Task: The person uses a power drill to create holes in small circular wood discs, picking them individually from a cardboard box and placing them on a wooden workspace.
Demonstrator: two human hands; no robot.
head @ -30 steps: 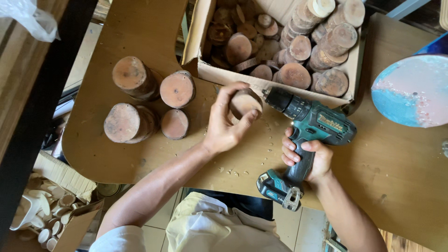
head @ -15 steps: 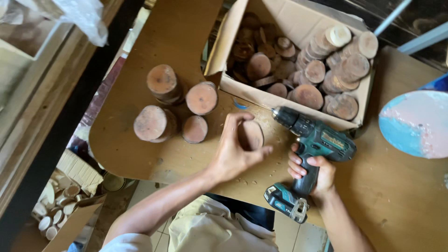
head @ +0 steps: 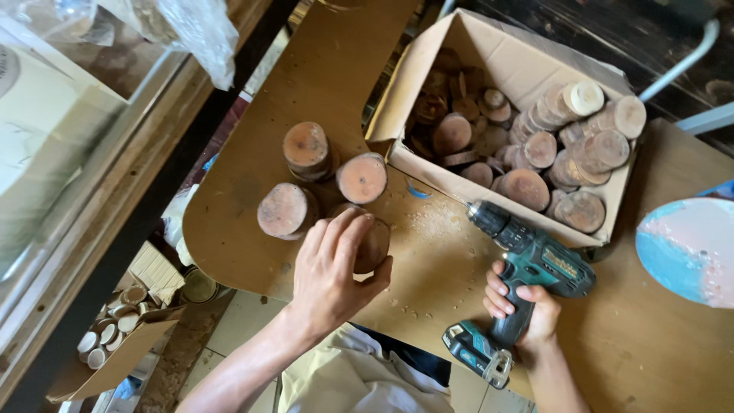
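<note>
My left hand (head: pixel 333 269) grips a round wood slice (head: pixel 373 245) near the front of the brown table (head: pixel 657 352), right beside three stacks of similar slices (head: pixel 307 150), (head: pixel 361 177), (head: pixel 283 210). My right hand (head: pixel 523 304) holds the handle of a green cordless drill (head: pixel 527 268), its bit pointing up-left over pale sawdust (head: pixel 437 222) on the table. The drill tip is apart from the slice.
An open cardboard box (head: pixel 428 174) full of several wood slices (head: pixel 527 145) stands at the back. A blue and pink round plate (head: pixel 690 246) lies at the right. Below the table's left edge sits a cardboard tray of small wooden rings (head: pixel 115 333). A plastic bag (head: pixel 191 27) hangs top left.
My left hand has carried the wood slice leftward from the drill tip to the stacks. The drill has stayed roughly in place. The camera view has shifted.
</note>
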